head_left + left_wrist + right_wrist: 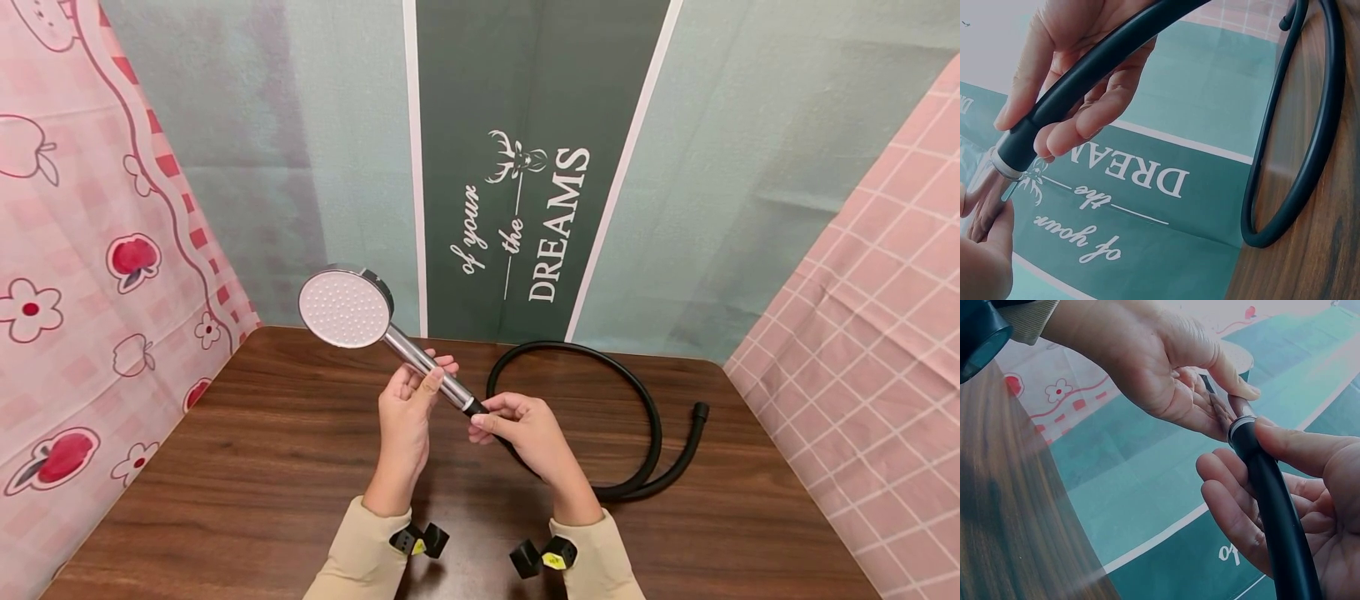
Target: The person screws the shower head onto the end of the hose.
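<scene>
A chrome shower head [345, 308] with a round white nozzle face is held up in the head view, tilted with its face at the upper left. My left hand [406, 406] grips its silver handle [453, 388], thumb on top. At the handle's lower end my right hand [525, 429] pinches the black end of a shower hose [651, 433] between thumb and fingers. In the right wrist view the hose end [1247, 439] meets the handle, with a pale ring [1239, 422] at the joint. The left wrist view shows the same joint close up.
The hose loops over the brown wooden table [247, 467] to the right, its free black end fitting [701, 412] lying there. Behind stands a green cloth backdrop [540, 100] with lettering. Pink patterned cloths hang at the left [90, 275] and right [885, 275].
</scene>
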Demonstrator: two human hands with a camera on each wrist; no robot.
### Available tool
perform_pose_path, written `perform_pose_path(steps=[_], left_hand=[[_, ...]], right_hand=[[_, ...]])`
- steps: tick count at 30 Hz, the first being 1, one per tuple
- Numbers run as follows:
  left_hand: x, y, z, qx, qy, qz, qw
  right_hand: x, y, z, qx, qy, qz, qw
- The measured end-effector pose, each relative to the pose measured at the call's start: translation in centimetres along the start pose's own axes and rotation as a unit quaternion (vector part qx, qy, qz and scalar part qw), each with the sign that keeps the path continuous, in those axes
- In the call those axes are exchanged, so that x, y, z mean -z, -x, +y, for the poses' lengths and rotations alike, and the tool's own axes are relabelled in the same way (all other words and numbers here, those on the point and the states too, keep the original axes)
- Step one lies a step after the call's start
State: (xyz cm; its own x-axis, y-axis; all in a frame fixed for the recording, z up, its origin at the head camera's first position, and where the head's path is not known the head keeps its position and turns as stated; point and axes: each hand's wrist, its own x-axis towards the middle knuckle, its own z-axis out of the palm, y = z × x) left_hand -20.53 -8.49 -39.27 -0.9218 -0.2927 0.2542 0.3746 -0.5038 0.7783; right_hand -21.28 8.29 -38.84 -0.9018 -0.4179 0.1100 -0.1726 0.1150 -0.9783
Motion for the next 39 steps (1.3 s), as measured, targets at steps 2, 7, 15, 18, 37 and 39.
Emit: perform_pose_path(steps=[2,7,15,18,37,39], left_hand=[[-0.02,0.01,0.02,0.002,-0.001,0.000,1.0000],[-0.04,0.01,0.06,0.004,-0.001,0.002,1.0000],[-0.12,0.04,0.12,0.005,-0.001,0.002,1.0000],[-0.13,0.04,0.12,0.005,-0.001,0.003,1.0000],[-0.04,0.06,0.15,0.005,-0.002,-0.002,1.0000],[-0.05,0.06,0.16,0.004,-0.001,-0.002,1.0000]], right_hand=[[0.04,-0.01,0.04,0.002,0.002,-0.001,1.000],[0.07,0.04,0.08,0.005,0.000,-0.005,1.000],[0.04,0.16,-0.10,0.008,-0.004,-0.008,1.000],[0.06,0.21,-0.20,0.007,-0.001,-0.009,1.000],[0.07,0.14,-0.15,0.004,0.005,-0.013,1.000],[0.06,0.14,-0.16,0.004,0.006,-0.012,1.000]])
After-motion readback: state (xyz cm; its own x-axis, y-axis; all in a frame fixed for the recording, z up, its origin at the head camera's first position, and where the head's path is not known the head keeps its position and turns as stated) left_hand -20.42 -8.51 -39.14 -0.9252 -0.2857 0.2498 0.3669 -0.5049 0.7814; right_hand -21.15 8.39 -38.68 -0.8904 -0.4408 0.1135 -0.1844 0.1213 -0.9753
